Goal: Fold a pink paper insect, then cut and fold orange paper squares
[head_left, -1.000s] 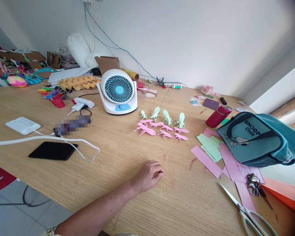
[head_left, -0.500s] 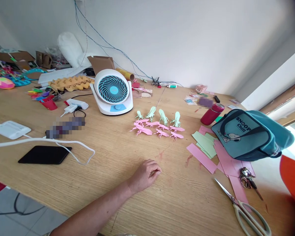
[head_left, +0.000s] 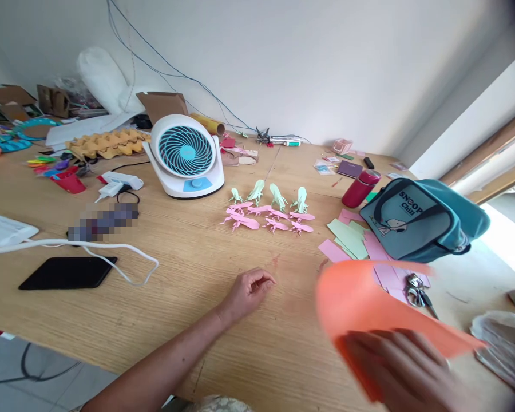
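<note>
My left hand (head_left: 248, 289) rests on the wooden table (head_left: 189, 320) with its fingers curled loosely and nothing in it. At the lower right, my right hand (head_left: 405, 366) holds an orange sheet of paper (head_left: 360, 300), blurred by motion, lifted over the table. Behind the sheet lie pink paper strips (head_left: 384, 269) and light green strips (head_left: 347, 236). Further back stand rows of folded pink paper figures (head_left: 266, 216) and green paper figures (head_left: 277, 196).
A white and teal desk fan (head_left: 185, 155) stands at the middle back. A teal bag (head_left: 420, 217), a red bottle (head_left: 359, 187) and keys (head_left: 416, 289) sit to the right. A black phone (head_left: 66, 272), a white cable (head_left: 90, 247) and craft clutter (head_left: 34, 137) lie at the left.
My right hand has come into view from the right with the orange sheet, which now covers the scissors. The view has swung right. My left hand has stayed in place.
</note>
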The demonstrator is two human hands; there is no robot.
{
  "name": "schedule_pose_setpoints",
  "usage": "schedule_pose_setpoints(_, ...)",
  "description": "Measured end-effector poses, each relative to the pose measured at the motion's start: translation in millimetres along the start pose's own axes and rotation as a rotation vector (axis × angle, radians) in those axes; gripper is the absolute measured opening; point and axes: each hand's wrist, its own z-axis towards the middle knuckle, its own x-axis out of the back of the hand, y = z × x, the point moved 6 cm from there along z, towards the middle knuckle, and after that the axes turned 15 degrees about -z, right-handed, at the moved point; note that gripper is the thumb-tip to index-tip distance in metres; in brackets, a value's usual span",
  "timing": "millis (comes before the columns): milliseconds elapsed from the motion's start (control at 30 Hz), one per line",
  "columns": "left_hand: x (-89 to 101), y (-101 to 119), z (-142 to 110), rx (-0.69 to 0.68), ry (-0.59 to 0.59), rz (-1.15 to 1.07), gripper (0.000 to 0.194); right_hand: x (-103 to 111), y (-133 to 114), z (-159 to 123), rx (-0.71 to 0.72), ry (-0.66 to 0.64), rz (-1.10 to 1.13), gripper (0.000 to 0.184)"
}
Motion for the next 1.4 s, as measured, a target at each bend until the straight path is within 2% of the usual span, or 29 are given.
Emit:
schedule_pose_setpoints(67,1.4,-4.2,-3.1,0.093,-0.029,-0.169,0.028,-25.3,-30.5,17.8,0.116,-0.093,-0.066,0.031)
schedule_pose_setpoints(133,1.0,-8.6,-7.0,0.19,-0.092,-0.352,0.044,-45.7,-54.5,29.6,0.111,-0.097,-0.063,0.03)
schedule_pose_setpoints(233,6.8,-11.8,-8.4,0.247,-0.088,-0.472,0.065,-70.1,-78.8,35.9,0.089,-0.147,-0.034,0.021)
schedule_pose_setpoints(333,9.7,-14.1,-4.3,0.249,-0.073,-0.442,0.061,-81.7,-87.8,38.9,0.068,-0.202,-0.042,0.019)
schedule_pose_setpoints(533,8.2,-21.2,0.7,0.163,0.017,-0.331,0.038,-86.3,-91.5,46.9,0.088,-0.227,-0.003,0.016)
schedule_pose_setpoints(633,10.6,-24.1,-0.3,0.141,0.063,-0.282,0.035,-87.2,-87.5,39.7,0.074,-0.226,0.054,0.022)
schedule_pose_setpoints(733,16.7,-25.2,-0.5,0.131,0.123,-0.222,0.034,-85.8,-73.6,21.3,0.031,-0.205,0.072,0.033)
schedule_pose_setpoints(833,22.3,-25.7,0.4,0.131,0.164,-0.184,0.035,-83.9,-47.9,-5.1,-0.049,-0.2,0.008,0.041)
schedule_pose_setpoints(967,27.4,-25.3,3.0,0.138,0.174,-0.152,0.039,-86.4,-4.8,-41.2,-0.182,-0.255,-0.087,0.049)
schedule_pose_setpoints(1067,30.8,-23.5,5.1,0.127,0.166,-0.128,0.039,-90.5,19.4,-56.9,-0.237,-0.272,-0.074,0.055)
schedule_pose_setpoints(1200,35.5,-22.7,7.2,0.132,0.159,-0.067,0.046,-92.6,29.0,-56.9,-0.25,-0.25,0.07,0.047)
schedule_pose_setpoints(1400,44.6,-19.6,9.7,0.148,0.211,0.04,0.077,-87.6,20.7,-43.5,-0.304,-0.203,0.38,0.027)
